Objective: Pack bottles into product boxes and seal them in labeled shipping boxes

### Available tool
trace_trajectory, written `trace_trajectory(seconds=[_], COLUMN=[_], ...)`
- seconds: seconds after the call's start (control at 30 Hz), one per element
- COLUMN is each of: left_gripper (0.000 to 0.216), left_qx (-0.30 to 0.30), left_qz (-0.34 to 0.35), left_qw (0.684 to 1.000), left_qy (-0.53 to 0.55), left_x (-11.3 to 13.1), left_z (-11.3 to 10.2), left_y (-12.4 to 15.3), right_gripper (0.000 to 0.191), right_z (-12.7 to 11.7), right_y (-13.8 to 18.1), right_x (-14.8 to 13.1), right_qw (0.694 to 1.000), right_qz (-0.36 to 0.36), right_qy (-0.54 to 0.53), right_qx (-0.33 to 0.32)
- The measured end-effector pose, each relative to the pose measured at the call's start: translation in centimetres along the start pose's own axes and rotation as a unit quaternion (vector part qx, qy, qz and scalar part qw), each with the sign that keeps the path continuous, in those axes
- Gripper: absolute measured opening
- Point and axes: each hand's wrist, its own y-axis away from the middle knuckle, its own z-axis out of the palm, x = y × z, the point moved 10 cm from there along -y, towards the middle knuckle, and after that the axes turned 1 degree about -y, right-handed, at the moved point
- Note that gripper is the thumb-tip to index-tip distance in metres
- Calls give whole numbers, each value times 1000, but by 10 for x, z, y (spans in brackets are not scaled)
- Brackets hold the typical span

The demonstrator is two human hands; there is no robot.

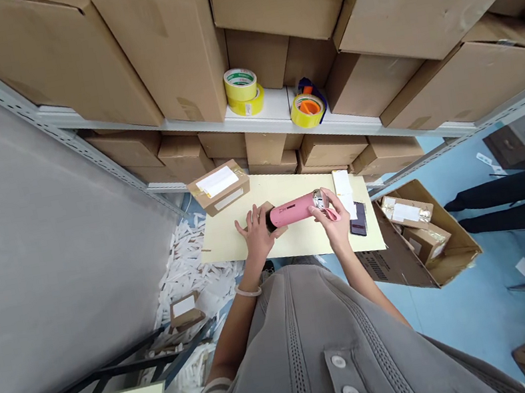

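Observation:
A pink insulated bottle [293, 211] lies sideways above the table, its black base to the left and its shiny metal cap to the right. My right hand [335, 217] is closed round the cap end, where a pink strap shows by the fingers. Close to the black base is my left hand [256, 235], fingers spread; whether it presses on the bottle cannot be told. A small brown cardboard box [281, 231] shows partly behind and under the base, next to the left hand. The bottle hides most of that box.
A labelled carton [227, 197] sits at the table's [311, 242] back left. White slips [342, 186] and a phone [358, 219] lie right. Tape rolls [244, 94] and a tape dispenser [308, 107] occupy the shelf. An open carton [451, 261] holds parcels; paper strips [174, 273] litter the left floor.

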Motion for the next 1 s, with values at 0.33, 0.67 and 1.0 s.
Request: trace_trajectory(seconds=[0.33, 0.67, 1.0], left_gripper=[80, 72, 69], left_qx=[-18, -2, 37], left_qz=[0, 24, 131], left_qw=[999, 998, 990], left_qy=[26, 56, 33], left_x=[-6, -2, 16], left_z=[7, 1, -15], left_y=[-6, -5, 2], right_gripper=[58, 57, 64], right_z=[57, 116, 128], right_y=[2, 9, 11], right_x=[-13, 34, 67], right_qw=[973, 900, 879], right_qz=[-124, -193, -223], right_qy=[148, 259, 238], right_qx=[-127, -294, -348])
